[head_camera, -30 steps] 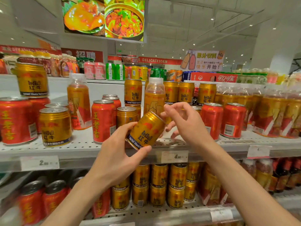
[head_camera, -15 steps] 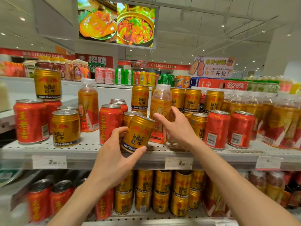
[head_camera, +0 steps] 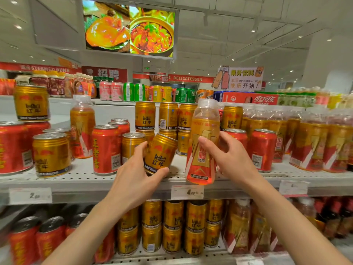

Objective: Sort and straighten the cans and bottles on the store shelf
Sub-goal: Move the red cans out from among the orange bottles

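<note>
Nearest to the camera, the left hand [head_camera: 133, 174] grips a gold can [head_camera: 160, 153], with the thumb under its lower edge and the fingers curled round its left side. The can is tilted, its top leaning to the right, and its bottom seems to be just above the front of the shelf [head_camera: 86, 178]. Beside it, the right hand [head_camera: 229, 159] holds an orange bottle [head_camera: 204, 142] by the middle, fingers wrapped round the label. The bottle is upright and lifted; its base hangs in front of the shelf edge, above the price tag [head_camera: 187, 192].

Behind the hands, more gold cans [head_camera: 145, 115] are stacked in two layers. Red cans [head_camera: 106, 150] stand to the left, and more orange bottles [head_camera: 309, 142] stand in a group at the far right of the shelf.

My judgement is that the step in hand is separating mixed products: the bottle is being taken out from among the cans. The next move calls for carrying the bottle right to its group, and setting the tilted can upright, label forward, near the other gold cans. The can could knock its neighbours if set down carelessly.
</note>
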The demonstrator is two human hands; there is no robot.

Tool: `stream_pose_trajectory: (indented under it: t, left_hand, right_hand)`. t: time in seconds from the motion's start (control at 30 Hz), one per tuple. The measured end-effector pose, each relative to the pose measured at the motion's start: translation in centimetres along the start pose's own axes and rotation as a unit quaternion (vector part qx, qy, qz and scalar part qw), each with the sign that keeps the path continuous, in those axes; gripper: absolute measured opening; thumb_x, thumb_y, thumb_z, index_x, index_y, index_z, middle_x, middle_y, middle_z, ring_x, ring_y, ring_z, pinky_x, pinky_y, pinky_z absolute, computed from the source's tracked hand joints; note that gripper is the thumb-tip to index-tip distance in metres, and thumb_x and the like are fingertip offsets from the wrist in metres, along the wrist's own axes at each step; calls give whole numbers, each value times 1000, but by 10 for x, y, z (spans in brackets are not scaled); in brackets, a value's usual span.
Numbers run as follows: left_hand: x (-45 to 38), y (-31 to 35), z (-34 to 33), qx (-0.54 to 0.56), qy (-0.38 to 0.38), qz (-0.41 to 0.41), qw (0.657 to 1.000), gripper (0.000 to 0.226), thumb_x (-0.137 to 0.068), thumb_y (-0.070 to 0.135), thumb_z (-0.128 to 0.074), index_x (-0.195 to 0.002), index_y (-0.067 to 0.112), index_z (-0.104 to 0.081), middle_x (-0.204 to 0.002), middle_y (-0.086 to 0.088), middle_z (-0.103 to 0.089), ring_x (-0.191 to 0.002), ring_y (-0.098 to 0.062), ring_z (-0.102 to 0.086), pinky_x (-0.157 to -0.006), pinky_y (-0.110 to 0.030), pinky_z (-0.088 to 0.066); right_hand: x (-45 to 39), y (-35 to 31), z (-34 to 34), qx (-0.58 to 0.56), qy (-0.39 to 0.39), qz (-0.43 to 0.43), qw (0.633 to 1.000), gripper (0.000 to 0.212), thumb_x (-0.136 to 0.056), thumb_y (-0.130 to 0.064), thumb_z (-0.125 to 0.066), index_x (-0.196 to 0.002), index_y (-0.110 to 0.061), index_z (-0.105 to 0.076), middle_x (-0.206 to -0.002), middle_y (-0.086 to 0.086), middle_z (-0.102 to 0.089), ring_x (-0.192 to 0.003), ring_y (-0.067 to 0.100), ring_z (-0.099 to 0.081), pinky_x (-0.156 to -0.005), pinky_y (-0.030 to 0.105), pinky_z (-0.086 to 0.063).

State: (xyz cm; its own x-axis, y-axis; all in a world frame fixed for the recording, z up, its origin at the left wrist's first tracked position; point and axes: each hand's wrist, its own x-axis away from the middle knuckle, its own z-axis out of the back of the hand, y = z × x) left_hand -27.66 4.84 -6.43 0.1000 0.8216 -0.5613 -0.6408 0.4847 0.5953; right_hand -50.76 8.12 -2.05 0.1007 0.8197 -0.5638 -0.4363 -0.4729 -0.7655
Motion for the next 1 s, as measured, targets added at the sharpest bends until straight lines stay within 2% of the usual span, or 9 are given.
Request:
stream_pose_trajectory:
  t: [0.1,0.3,0.47,0.57,0.63,0.67,0.77,0.87,1.0]
  left_hand:
    - [-18,12,-14,5,-61,22,998,84,-82,51,-74,-149,28,-27,-135,5,-61,-111,-15,-60,-99,-36,-48]
    - [-55,23,-43,-29,-156,54,986,91,-83,59,-69,-150,20,-20,-144,-2,-55,-125,-22,-58,-97,-36,-49]
    - [-59,19,-51,-5,-150,33,988,86,-85,56,-69,-151,22,-26,-145,1,-56,-125,-19,-58,-96,-36,-49]
    - [-51,19,-43,17,-67,5,998,81,-89,47,-69,-154,21,-28,-151,1,-49,-135,-19,-51,-109,-42,-45]
    - [-37,19,-37,58,-5,-39,998,64,-91,42,-68,-146,23,-43,-141,5,-56,-124,-9,-57,-102,-39,-52]
    - [-29,19,-33,85,10,-64,994,51,-91,39,-68,-138,24,-51,-131,9,-61,-112,-1,-60,-93,-31,-56]
    - [6,20,-25,159,-34,-102,981,33,-90,40,-66,-120,27,-63,-111,16,-65,-97,0,-64,-76,-17,-55]
    - [27,18,-24,191,-100,-109,970,45,-86,50,-64,-127,33,-61,-114,18,-66,-102,-2,-65,-82,-19,-56]
    - [35,12,-25,193,-134,-118,965,52,-88,46,-67,-137,35,-55,-122,21,-65,-109,2,-63,-84,-19,-56]
  right_hand:
    - [9,2,15,-18,8,-5,1000,41,-86,-50,-65,-120,-27,-65,-104,-13,-76,-89,-5,-72,-60,12,-52]
    - [21,4,31,-33,5,-16,999,35,-88,-45,-65,-119,-28,-65,-104,-13,-77,-91,-4,-72,-64,11,-54]
    - [27,8,33,-44,4,-26,999,42,-84,-47,-64,-118,-23,-65,-103,-11,-78,-91,0,-74,-70,15,-57]
    - [33,10,31,-48,-2,-43,998,40,-86,-44,-65,-119,-21,-65,-101,-11,-78,-91,1,-75,-70,15,-57]
    - [38,12,27,-52,-8,-53,997,38,-89,-40,-65,-120,-19,-64,-102,-10,-78,-92,2,-75,-70,15,-57]
    - [41,13,25,-58,-10,-58,997,36,-90,-38,-65,-120,-18,-64,-103,-10,-78,-92,2,-75,-70,15,-57]
    - [47,12,15,-71,-13,-77,994,32,-93,-33,-65,-120,-16,-62,-104,-4,-77,-76,-2,-73,-59,12,-54]
    - [52,11,4,-61,-13,-93,994,32,-93,-37,-66,-119,-19,-60,-102,2,-75,-53,-2,-64,-46,14,-48]
    - [57,11,-10,-65,-15,-104,992,42,-87,-48,-66,-121,-25,-59,-99,-2,-78,-53,14,-65,-44,28,-50]
